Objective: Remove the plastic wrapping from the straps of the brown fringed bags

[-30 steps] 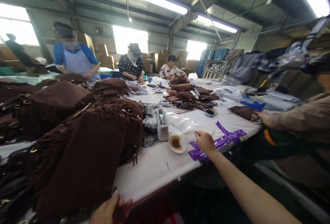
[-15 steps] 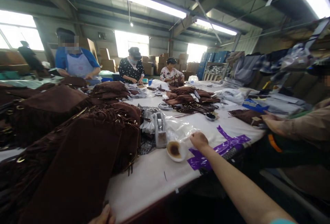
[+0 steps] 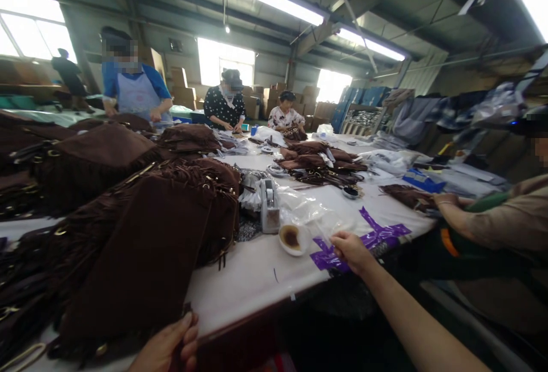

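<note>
At the bottom of the head view, my left hand pinches the lower corner of a dark brown fringed bag, which lies at the front of a large pile. My right hand is closed on the edge of a clear plastic bag over the table, beside purple tape. Left of this hand stands a white dish with a brown stain inside. A tape dispenser is just behind the dish, next to the brown pile.
More brown bags lie mid-table near a small dark dish. A blue tray sits at the right. Several people work around the table, one close on the right with hands on a brown item.
My right hand has drawn the clear plastic toward the right and nearer. My left hand shows more fully at the bag's corner. The whole view has shifted slightly.
</note>
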Available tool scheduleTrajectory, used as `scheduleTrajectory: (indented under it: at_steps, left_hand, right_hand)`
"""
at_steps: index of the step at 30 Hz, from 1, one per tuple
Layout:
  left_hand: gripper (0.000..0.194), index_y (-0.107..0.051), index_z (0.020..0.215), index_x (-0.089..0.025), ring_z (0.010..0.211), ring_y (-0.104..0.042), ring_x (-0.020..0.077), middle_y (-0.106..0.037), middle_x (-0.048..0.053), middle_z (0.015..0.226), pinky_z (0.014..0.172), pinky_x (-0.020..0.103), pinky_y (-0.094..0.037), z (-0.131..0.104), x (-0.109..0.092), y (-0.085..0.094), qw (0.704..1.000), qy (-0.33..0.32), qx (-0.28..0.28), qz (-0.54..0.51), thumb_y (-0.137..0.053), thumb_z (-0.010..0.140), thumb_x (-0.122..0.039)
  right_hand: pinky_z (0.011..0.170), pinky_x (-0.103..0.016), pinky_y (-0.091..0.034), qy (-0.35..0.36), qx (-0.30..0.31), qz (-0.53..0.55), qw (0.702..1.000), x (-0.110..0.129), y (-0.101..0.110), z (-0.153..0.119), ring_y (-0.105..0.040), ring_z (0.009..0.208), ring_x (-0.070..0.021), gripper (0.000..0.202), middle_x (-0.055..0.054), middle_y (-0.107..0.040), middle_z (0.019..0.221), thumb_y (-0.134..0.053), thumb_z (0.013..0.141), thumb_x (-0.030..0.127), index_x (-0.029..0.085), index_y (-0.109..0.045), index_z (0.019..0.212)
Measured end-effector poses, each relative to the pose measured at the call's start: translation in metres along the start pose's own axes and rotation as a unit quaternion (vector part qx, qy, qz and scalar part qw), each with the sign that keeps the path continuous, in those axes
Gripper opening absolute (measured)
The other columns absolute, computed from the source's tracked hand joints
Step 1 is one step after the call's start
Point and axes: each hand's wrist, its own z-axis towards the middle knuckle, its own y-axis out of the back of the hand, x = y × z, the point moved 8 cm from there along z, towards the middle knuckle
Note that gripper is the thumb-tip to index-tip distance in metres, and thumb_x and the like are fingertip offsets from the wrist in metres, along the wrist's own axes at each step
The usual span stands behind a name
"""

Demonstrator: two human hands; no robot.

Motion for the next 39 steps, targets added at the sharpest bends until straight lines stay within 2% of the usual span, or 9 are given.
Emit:
scheduleTrajectory:
  at_steps: [4, 10, 14, 18, 21, 24, 30, 34, 39]
  left_hand:
    - [0.044, -0.056, 0.081, -0.014, 0.043, -0.029, -0.0001, -0.038, -0.009, 0.061, 0.038, 0.012, -0.017, -0.009, -0.005, -0.007, 0.999, -0.028, 0.034, 0.01, -0.086, 0.061, -0.039]
    - [0.054, -0.058, 0.094, -0.011, 0.045, -0.023, -0.0031, -0.06, 0.004, 0.087, 0.039, 0.013, -0.012, -0.029, -0.005, -0.024, 0.993, -0.029, 0.115, 0.018, -0.079, 0.066, -0.052]
    - [0.044, -0.054, 0.081, -0.014, 0.043, -0.024, 0.0007, -0.045, -0.007, 0.059, 0.039, 0.016, -0.013, -0.032, -0.006, -0.016, 0.99, -0.083, 0.107, 0.029, -0.082, 0.064, -0.043]
    - [0.036, -0.051, 0.075, -0.017, 0.04, -0.026, 0.0034, -0.039, -0.01, 0.051, 0.037, 0.02, -0.015, -0.029, -0.005, 0.001, 0.988, -0.117, 0.038, 0.09, -0.08, 0.062, -0.033]
    - [0.034, -0.051, 0.075, -0.017, 0.041, -0.024, 0.0032, -0.039, -0.01, 0.053, 0.038, 0.02, -0.013, -0.027, -0.004, 0.002, 0.986, -0.118, 0.055, 0.103, -0.078, 0.063, -0.034]
    - [0.035, -0.05, 0.075, -0.018, 0.042, -0.025, 0.0034, -0.038, -0.01, 0.055, 0.038, 0.02, -0.013, -0.027, -0.005, 0.002, 0.986, -0.121, 0.057, 0.1, -0.079, 0.063, -0.034]
    - [0.04, -0.055, 0.084, -0.016, 0.043, -0.027, 0.0037, -0.038, -0.01, 0.056, 0.04, 0.02, -0.015, -0.032, -0.004, -0.004, 0.983, -0.11, 0.087, 0.119, -0.079, 0.064, -0.04]
    - [0.04, -0.06, 0.085, -0.014, 0.044, -0.035, 0.0046, -0.05, -0.005, 0.061, 0.04, 0.021, -0.02, -0.033, -0.007, 0.005, 0.978, -0.124, 0.048, 0.16, -0.081, 0.059, -0.035]
    - [0.042, -0.062, 0.085, -0.013, 0.045, -0.037, 0.0048, -0.052, -0.005, 0.062, 0.042, 0.021, -0.022, -0.035, -0.008, 0.007, 0.982, -0.124, 0.042, 0.139, -0.083, 0.056, -0.036]
  right_hand:
    - [0.039, -0.02, -0.024, 0.046, 0.08, 0.123, 0.988, 0.03, -0.073, -0.062, -0.036, 0.038, -0.0075, 0.027, 0.008, -0.044, 0.044, -0.064, 0.074, 0.043, 0.02, -0.05, 0.071]
    - [0.04, -0.021, -0.028, 0.097, 0.219, 0.102, 0.966, 0.08, -0.208, -0.157, -0.041, 0.041, -0.0085, 0.024, 0.006, -0.048, 0.046, -0.065, 0.077, 0.04, 0.019, -0.056, 0.069]
    - [0.038, -0.021, -0.025, 0.042, 0.28, 0.088, 0.955, 0.073, -0.261, -0.194, -0.037, 0.037, -0.0083, 0.026, 0.007, -0.044, 0.04, -0.066, 0.074, 0.041, 0.02, -0.054, 0.066]
    - [0.038, -0.021, -0.023, -0.008, 0.284, 0.103, 0.953, 0.051, -0.265, -0.21, -0.034, 0.035, -0.0077, 0.031, 0.007, -0.043, 0.038, -0.068, 0.071, 0.047, 0.02, -0.052, 0.065]
    - [0.038, -0.021, -0.024, -0.026, 0.251, 0.121, 0.96, 0.038, -0.251, -0.212, -0.035, 0.036, -0.0078, 0.037, 0.006, -0.045, 0.039, -0.068, 0.071, 0.053, 0.02, -0.053, 0.067]
    - [0.039, -0.02, -0.023, -0.029, 0.265, 0.138, 0.954, 0.031, -0.248, -0.217, -0.033, 0.037, -0.007, 0.04, 0.007, -0.044, 0.04, -0.068, 0.072, 0.056, 0.019, -0.054, 0.07]
    - [0.041, -0.02, -0.028, 0.015, 0.275, 0.147, 0.95, 0.04, -0.256, -0.22, -0.038, 0.042, -0.008, 0.038, 0.006, -0.048, 0.046, -0.067, 0.077, 0.054, 0.017, -0.058, 0.077]
    - [0.041, -0.021, -0.028, 0.026, 0.248, 0.151, 0.957, 0.048, -0.255, -0.217, -0.038, 0.043, -0.0089, 0.039, 0.005, -0.047, 0.048, -0.068, 0.075, 0.055, 0.018, -0.057, 0.073]
    - [0.041, -0.021, -0.026, 0.001, 0.244, 0.174, 0.954, 0.039, -0.252, -0.22, -0.034, 0.043, -0.0085, 0.043, 0.006, -0.045, 0.047, -0.068, 0.074, 0.06, 0.018, -0.055, 0.075]
